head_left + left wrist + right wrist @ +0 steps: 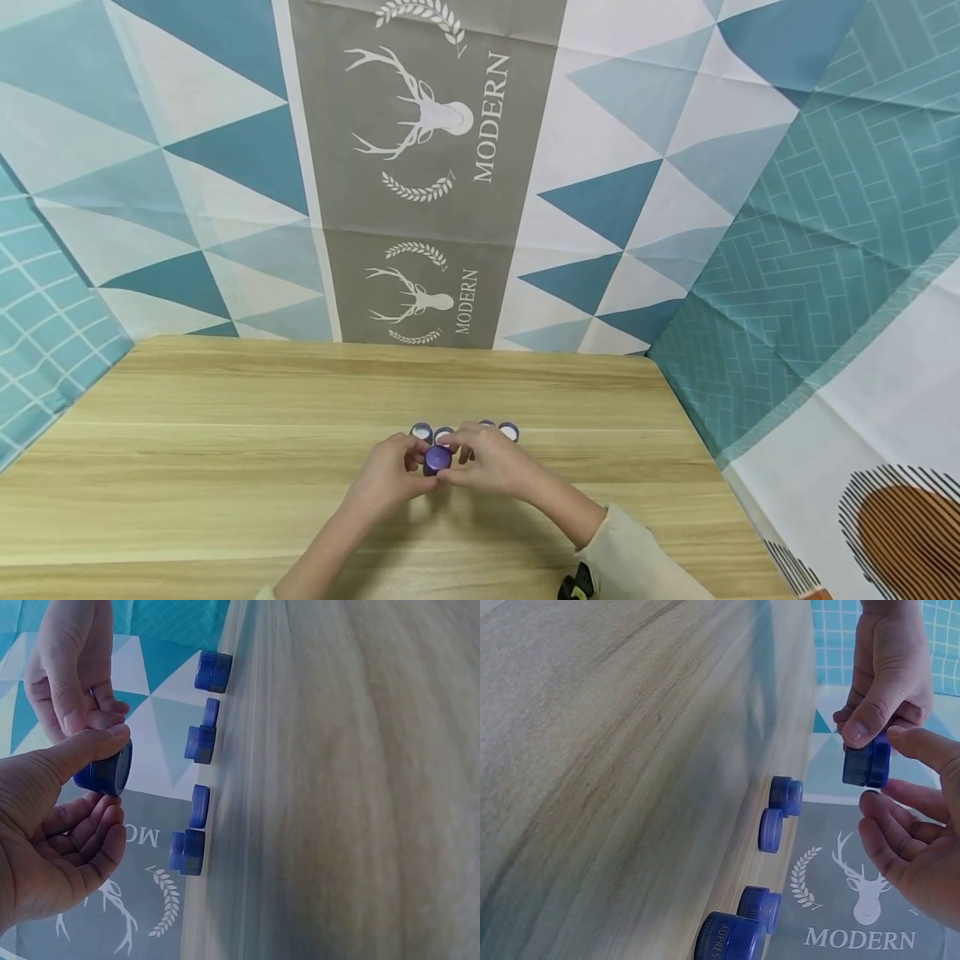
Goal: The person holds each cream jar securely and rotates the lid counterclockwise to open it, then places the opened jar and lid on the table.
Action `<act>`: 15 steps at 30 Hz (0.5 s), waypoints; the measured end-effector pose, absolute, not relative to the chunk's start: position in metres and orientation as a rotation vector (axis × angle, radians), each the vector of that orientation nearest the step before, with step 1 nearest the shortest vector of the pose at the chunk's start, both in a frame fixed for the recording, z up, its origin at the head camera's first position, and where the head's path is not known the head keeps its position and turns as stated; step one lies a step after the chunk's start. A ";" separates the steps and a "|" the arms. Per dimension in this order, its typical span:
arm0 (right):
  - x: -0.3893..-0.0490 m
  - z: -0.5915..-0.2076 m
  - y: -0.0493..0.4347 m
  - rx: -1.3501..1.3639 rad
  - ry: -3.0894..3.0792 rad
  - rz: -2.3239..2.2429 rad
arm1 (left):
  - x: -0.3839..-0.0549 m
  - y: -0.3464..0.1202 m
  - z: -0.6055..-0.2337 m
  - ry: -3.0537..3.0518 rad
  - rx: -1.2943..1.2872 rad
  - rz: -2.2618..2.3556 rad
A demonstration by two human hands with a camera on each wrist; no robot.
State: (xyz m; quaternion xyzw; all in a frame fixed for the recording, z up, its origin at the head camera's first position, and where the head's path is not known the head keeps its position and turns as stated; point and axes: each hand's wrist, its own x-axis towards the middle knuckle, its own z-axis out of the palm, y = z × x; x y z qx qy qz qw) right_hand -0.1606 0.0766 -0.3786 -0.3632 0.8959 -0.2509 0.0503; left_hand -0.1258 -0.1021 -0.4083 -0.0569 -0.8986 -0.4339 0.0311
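A small blue cosmetic jar (855, 766) is held between my two hands, above the wooden table. In the head view its round purple lid (438, 457) faces up. My left hand (388, 477) grips the jar from the left, its thumb (867, 724) lying along the side. From the right, my right hand (486, 460) pinches the lid, thumb and index finger on opposite edges, with its other fingers loosely bent. In the left wrist view my left thumb covers part of the jar (116, 772).
Just beyond my hands stand several small blue round containers, including one with a white top (509, 431); my fingers partly cover some. One jar (724, 937) reads AUPRES. The wooden table (225, 467) ends at a patterned cloth wall (420, 275) behind.
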 end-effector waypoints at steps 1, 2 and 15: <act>-0.160 -0.379 0.077 -1.097 2.733 -0.782 | -0.126 -0.102 -0.408 -2.766 -0.174 -1.338; -0.160 -0.378 0.077 -1.086 2.738 -0.803 | -0.126 -0.102 -0.407 -2.763 -0.174 -1.339; -0.160 -0.378 0.076 -1.145 2.731 -0.796 | -0.124 -0.101 -0.406 -2.785 -0.170 -1.325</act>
